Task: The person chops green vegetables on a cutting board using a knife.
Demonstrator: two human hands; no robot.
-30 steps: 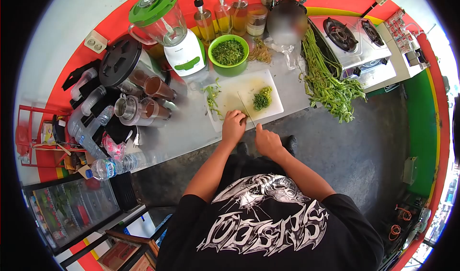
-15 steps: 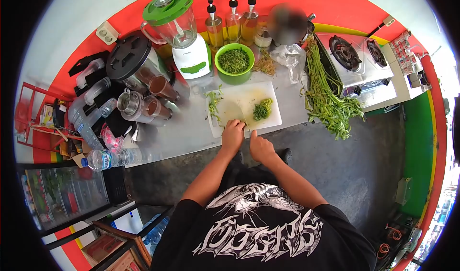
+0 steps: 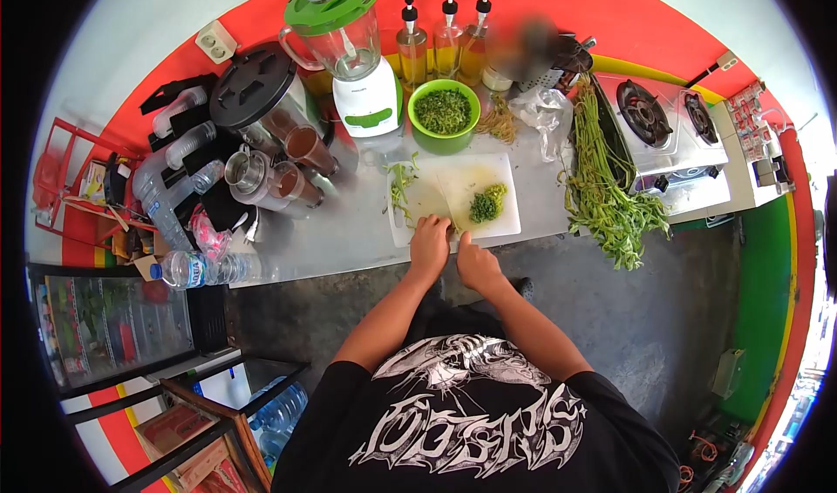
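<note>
We look through one camera worn on the head, facing forward and steeply down past the printed shirt (image 3: pixel 475 397). The left hand (image 3: pixel 430 247) and right hand (image 3: pixel 479 265) sit mid-view, fairly near; our wide view (bent and dark at its rim) reaches beyond the counter (image 3: pixel 336 236) to the red wall (image 3: pixel 575 13).

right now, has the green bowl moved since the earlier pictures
No, not noticeably: the green bowl stands just right of the blender, as before. Both sit farther right in the picture only because the view itself shifted.
</note>
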